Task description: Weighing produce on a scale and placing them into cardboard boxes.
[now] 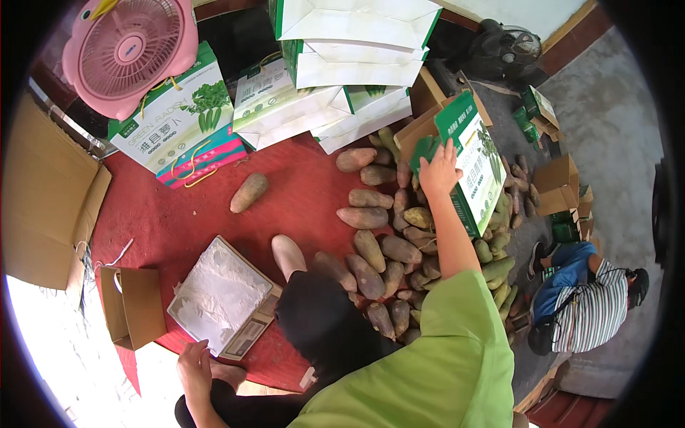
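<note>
My right hand (440, 171) reaches forward and grips the top edge of a green-and-white carton (479, 167) printed with a leafy vegetable. The carton stands tilted over a heap of long green radishes (401, 248), several of them coated in brown soil. My left hand (194, 367) is at the lower left, beside the near corner of a scale (217, 292) with a pale, dirt-smeared platform. Its fingers are loosely bent and apart, with nothing seen in them. One radish (249, 192) lies by itself on the red floor covering (292, 178).
White printed cartons (357, 64) are stacked at the back, near a pink fan (128, 53). A black fan (508, 53) stands at the back right. Brown cardboard boxes (132, 307) sit at the left. Another person (589, 299) in a striped shirt bends over at the right.
</note>
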Motion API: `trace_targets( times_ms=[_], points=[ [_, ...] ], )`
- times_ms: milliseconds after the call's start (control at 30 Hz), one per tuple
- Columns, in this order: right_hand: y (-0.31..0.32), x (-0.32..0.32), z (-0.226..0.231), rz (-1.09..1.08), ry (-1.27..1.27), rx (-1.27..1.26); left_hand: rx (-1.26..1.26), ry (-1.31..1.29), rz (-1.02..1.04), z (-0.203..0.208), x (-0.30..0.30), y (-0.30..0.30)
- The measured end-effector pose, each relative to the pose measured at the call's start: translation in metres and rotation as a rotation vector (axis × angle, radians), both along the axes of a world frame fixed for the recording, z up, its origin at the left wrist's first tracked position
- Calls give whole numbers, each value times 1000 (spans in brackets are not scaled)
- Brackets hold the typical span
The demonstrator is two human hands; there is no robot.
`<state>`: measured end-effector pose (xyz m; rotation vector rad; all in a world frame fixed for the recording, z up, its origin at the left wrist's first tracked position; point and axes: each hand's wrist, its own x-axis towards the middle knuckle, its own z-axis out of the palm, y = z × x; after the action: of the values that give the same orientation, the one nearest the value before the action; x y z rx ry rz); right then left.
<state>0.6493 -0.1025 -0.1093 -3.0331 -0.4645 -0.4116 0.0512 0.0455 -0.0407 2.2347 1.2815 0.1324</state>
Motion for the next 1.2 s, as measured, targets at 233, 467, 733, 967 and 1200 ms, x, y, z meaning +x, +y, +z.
trace_targets(
  times_ms=[233, 467, 733, 967, 1200],
  points=[
    [-122, 6, 61, 94, -478, 435, 35, -85, -65, 6, -12, -9],
    [-185, 21, 164, 83, -523, 791, 84, -142, -39, 17, -27, -22],
    [-113, -67, 216, 485, 18, 1139, 135, -203, 9, 26, -37, -22],
    [-5, -157, 256, 1023, 166, 1003, 237, -208, 64, 37, -43, -24],
    [101, -248, 267, 1435, 384, 1024, 545, -261, 123, 63, -36, -27]
  ],
)
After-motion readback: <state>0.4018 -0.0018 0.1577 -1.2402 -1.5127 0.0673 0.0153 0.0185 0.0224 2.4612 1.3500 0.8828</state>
